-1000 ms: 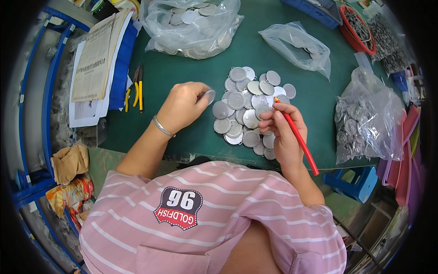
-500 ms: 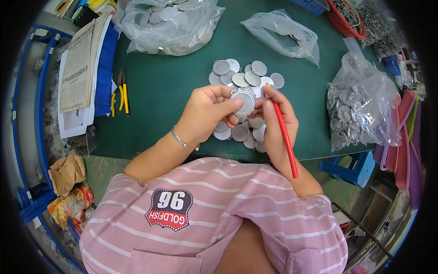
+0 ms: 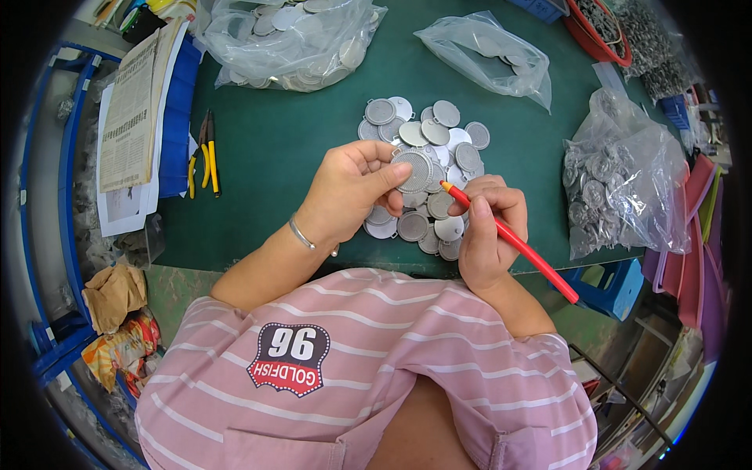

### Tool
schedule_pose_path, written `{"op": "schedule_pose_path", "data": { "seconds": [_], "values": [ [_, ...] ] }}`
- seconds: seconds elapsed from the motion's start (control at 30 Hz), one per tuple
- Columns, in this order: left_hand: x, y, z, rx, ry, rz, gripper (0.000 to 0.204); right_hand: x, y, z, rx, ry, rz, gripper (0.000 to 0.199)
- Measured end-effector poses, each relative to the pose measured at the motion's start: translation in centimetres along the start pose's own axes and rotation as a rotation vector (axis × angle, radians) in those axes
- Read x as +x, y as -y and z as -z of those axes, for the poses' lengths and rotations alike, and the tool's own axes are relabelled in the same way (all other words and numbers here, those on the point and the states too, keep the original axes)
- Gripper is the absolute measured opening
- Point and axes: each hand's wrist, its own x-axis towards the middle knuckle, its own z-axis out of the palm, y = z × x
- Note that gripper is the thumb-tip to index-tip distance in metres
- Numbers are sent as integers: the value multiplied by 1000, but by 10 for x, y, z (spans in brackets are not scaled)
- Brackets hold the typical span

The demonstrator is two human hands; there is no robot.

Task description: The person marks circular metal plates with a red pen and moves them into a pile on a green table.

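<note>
Between the thumb and fingers of my left hand [image 3: 350, 188] is a round grey metal disc [image 3: 413, 171] with a textured face and a small loop at its edge. My right hand [image 3: 492, 227] pinches a red pencil [image 3: 526, 249]. Its yellowish tip points toward the disc, a little to the right of it and apart from it. Beneath and around both hands lies a loose pile of similar discs [image 3: 412, 225], some textured, some smooth and pale. Part of the pile is hidden by my hands.
On the green table [image 3: 274, 133] stand a clear bag of discs [image 3: 298, 47] at far left, a smaller bag [image 3: 489, 59] at far right, and a bag of metal parts [image 3: 619, 180] at right. Yellow-handled pliers [image 3: 207, 157] lie left, beside papers [image 3: 133, 117] on a blue bin.
My right hand has drawn away from the disc and turned the red pencil so its tip points at it. My left hand still holds the disc, shifted slightly left.
</note>
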Motion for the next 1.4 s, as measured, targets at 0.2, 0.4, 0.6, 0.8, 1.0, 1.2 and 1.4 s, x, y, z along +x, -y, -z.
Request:
{"op": "schedule_pose_path", "data": {
  "seconds": [0.2, 0.4, 0.6, 0.8, 1.0, 1.2, 1.4],
  "values": [
    [-1, -1, -2, 25, -19, -28, 18, 0, 0, 0, -24, 6, 3, 3],
    [-1, -1, -1, 15, -16, -23, 17, -1, -1, 1, -26, 11, -16, 3],
    [0, 1, 0, -22, -5, 24, 15, 2, 4, -6, -114, 32, -57, 11],
    [1, 0, 1, -20, -2, 45, 18, 6, 13, -3, -204, 82, -71, 20],
    [3, 2, 1, -77, -21, 79, 21, -1, 2, 0, -80, 45, -5, 7],
    [5, 4, 3, -242, 37, 260, 21, 3, 2, 0, -180, 146, 108, 7],
    [5, 5, 4, -384, 83, 305, 17, 6, 0, -1, -201, 164, 161, 7]
  ]
}}
